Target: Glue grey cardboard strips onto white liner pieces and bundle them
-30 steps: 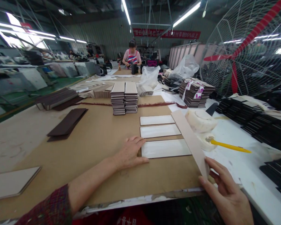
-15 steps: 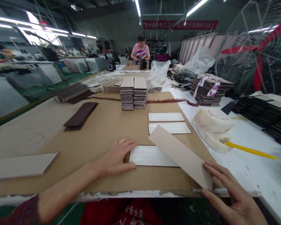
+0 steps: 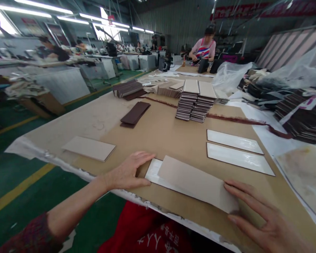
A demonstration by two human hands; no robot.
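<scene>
My right hand (image 3: 263, 212) holds the right end of a beige rectangular board (image 3: 195, 181), thumb on the near edge and fingers on the far edge. Under it lies a panel with a wet-looking white surface (image 3: 153, 171) and a thin dark border; the board covers most of it. At that panel's left end, my left hand (image 3: 129, 170) spans the corners between thumb and fingers. Two similar white-coated panels (image 3: 234, 140) lie side by side farther back on the right. On the left, a pale board (image 3: 91, 147) rests flat on the brown sheet.
Dark brown strips (image 3: 135, 114) lie beyond my left hand. Two stacks of panels (image 3: 195, 100) stand mid-table before a ragged brown strip (image 3: 237, 119). Bundled dark boards (image 3: 302, 112) and plastic bags (image 3: 231, 75) sit right. A person (image 3: 204, 49) works at the far end.
The view has turned left. The beige board has swung round, closer to the line of the white-coated panel, and now covers more of it. My left hand keeps its place at the panel's end.
</scene>
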